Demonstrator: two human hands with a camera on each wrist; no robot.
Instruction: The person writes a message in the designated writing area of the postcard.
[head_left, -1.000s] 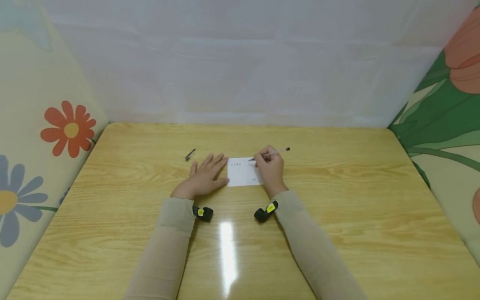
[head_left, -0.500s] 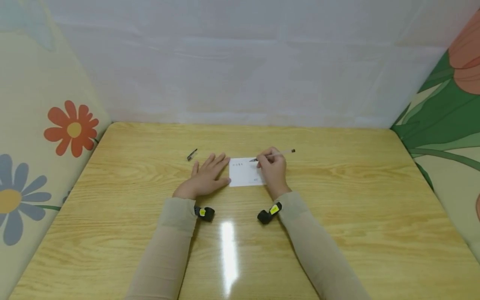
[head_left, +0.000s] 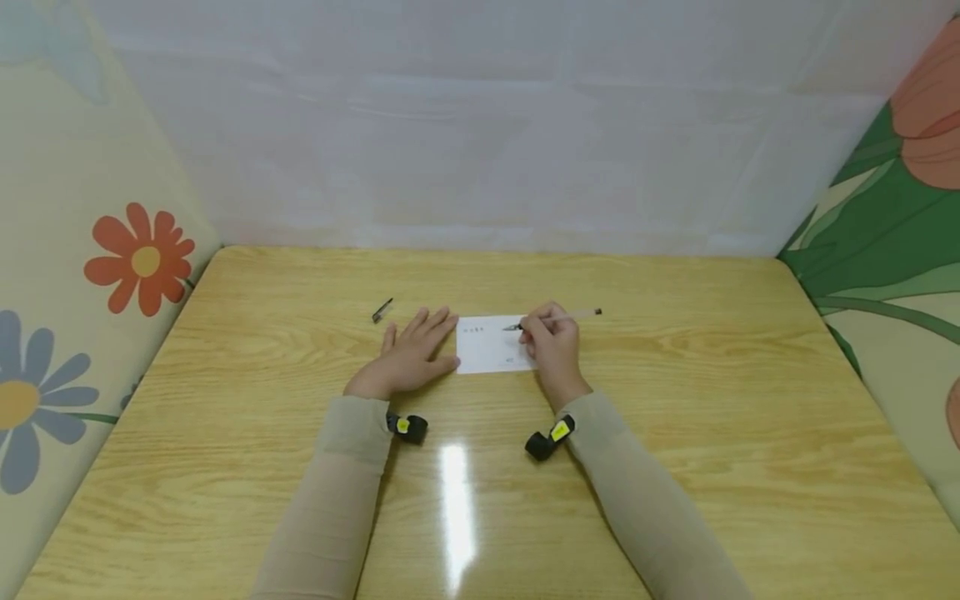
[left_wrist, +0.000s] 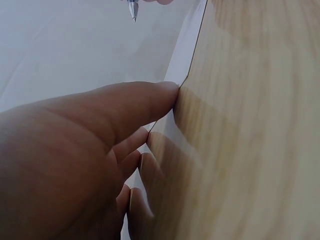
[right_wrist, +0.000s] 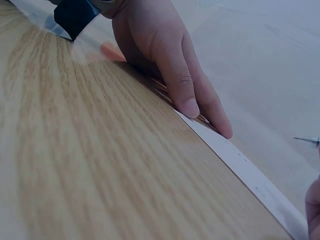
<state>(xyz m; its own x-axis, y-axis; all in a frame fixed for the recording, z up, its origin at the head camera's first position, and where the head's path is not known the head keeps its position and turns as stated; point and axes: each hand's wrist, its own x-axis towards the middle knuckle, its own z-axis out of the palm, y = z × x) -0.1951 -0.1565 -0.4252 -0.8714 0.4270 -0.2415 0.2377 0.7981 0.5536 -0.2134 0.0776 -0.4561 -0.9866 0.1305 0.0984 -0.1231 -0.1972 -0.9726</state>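
Note:
A small white card (head_left: 491,346) lies flat on the table, with a short row of dark handwriting at its upper left and faint marks at its lower right. My left hand (head_left: 408,357) is spread with its fingertips and thumb at the card's left edge. My right hand (head_left: 553,346) pinches a clear-barrelled pen (head_left: 573,316) over the card's right part. In the right wrist view the metal pen tip (right_wrist: 305,139) points left and stands raised above the card (right_wrist: 240,165). The thumb (left_wrist: 145,100) presses the card's corner in the left wrist view.
A clear pen cap (head_left: 382,311) with a black clip lies beyond my left hand. The wood-grain table (head_left: 690,375) ends at a white backdrop (head_left: 480,125), with flower-printed panels at both sides. Black wrist cameras hang at both cuffs.
My right hand has shifted right and slightly nearer with the pen, uncovering more of the card. The pen tip has moved a little right and down. My left hand stays put.

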